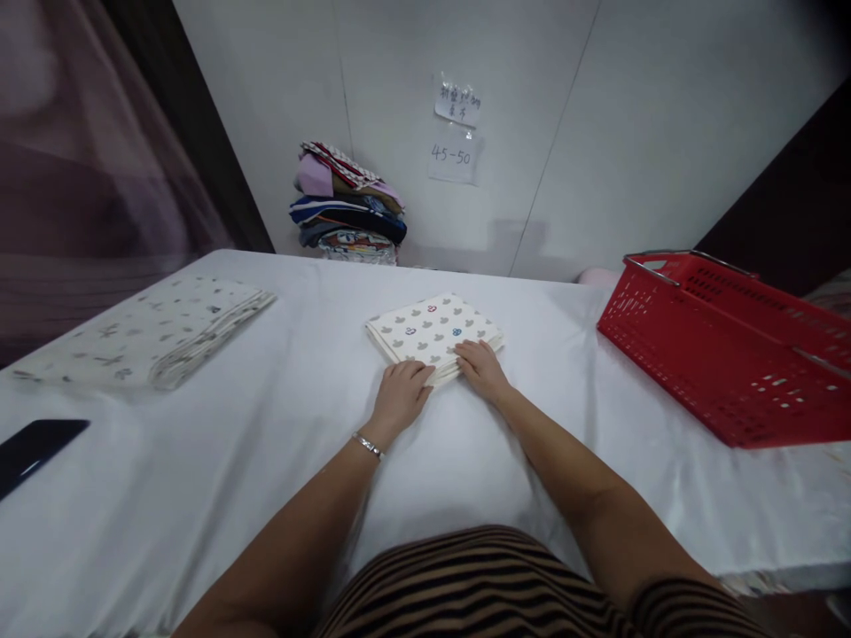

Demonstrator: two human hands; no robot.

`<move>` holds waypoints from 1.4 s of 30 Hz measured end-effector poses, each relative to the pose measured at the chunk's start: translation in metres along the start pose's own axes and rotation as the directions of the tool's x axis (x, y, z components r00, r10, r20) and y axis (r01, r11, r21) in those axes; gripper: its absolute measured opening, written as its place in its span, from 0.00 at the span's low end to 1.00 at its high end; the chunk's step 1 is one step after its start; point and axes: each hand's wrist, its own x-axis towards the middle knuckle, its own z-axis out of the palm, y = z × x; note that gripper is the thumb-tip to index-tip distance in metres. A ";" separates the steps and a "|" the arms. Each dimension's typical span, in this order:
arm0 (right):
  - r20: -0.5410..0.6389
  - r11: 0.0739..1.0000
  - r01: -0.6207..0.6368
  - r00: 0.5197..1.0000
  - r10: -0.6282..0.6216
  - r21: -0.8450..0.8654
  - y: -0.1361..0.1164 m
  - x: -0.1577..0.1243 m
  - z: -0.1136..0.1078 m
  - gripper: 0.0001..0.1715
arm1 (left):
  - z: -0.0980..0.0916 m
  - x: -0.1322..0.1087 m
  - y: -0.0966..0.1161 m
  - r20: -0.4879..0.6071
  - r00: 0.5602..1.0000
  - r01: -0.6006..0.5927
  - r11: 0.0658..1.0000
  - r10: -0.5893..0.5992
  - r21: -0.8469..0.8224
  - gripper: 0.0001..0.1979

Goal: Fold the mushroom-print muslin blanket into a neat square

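A folded white cloth (435,328) with small grey, red and blue prints lies in the middle of the white-covered table (299,461). My left hand (402,392) touches its near left edge, the fingers close together and the thumb towards the cloth. My right hand (482,368) rests on its near right edge, fingertips on top of the fabric. Whether either hand pinches the layers is hard to tell. A silver bracelet (368,445) is on my left wrist.
On the left lies a larger folded patterned cloth (152,328), with a dark flat object (36,447) nearer me. A red basket (718,354) stands at the right. Behind the table, a pile of folded fabrics (349,208) sits by the wall under paper signs (453,155).
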 end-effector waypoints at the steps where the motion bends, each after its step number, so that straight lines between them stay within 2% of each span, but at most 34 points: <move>1: -0.002 1.000 -0.001 1.000 0.001 0.001 0.000 0.000 0.000 0.19 | 0.000 0.000 -0.001 0.001 1.000 0.002 1.000 -0.002 -0.005 0.14; 5: 0.006 1.000 0.000 1.000 0.000 0.003 -0.002 -0.001 -0.001 0.19 | -0.001 0.005 -0.003 0.004 0.999 0.036 0.999 -0.036 -0.022 0.13; 12: 0.012 0.999 0.008 1.000 -0.008 0.036 -0.002 0.000 -0.004 0.19 | 0.002 0.017 -0.005 0.009 0.987 0.160 0.987 -0.160 -0.033 0.14; 16: -0.089 0.997 0.059 0.995 -0.054 0.049 -0.008 -0.005 -0.008 0.20 | 0.004 0.018 -0.006 0.003 0.987 0.162 0.986 -0.162 -0.028 0.13; 19: -0.122 0.992 0.123 0.985 -0.121 0.013 -0.019 -0.011 -0.011 0.12 | 0.004 0.017 -0.006 -0.001 0.986 0.169 0.985 -0.169 -0.037 0.13; 23: -0.062 0.982 0.175 0.982 -0.180 -0.075 -0.030 -0.013 -0.008 0.10 | 0.004 0.017 -0.006 -0.010 0.985 0.173 0.984 -0.174 -0.044 0.14; 27: -0.008 0.977 0.158 0.987 -0.161 -0.146 -0.033 -0.011 -0.003 0.11 | 0.005 0.018 -0.006 -0.012 0.983 0.180 0.982 -0.181 -0.054 0.14; 37: 0.136 0.955 0.187 0.978 -0.159 -0.231 -0.043 -0.001 -0.007 0.11 | 0.004 0.018 -0.005 -0.014 0.983 0.179 0.981 -0.181 -0.070 0.14; 42: 0.151 0.953 0.198 0.974 -0.166 -0.229 -0.042 0.002 -0.002 0.13 | 0.004 0.016 -0.004 -0.011 0.987 0.157 0.986 -0.158 -0.062 0.14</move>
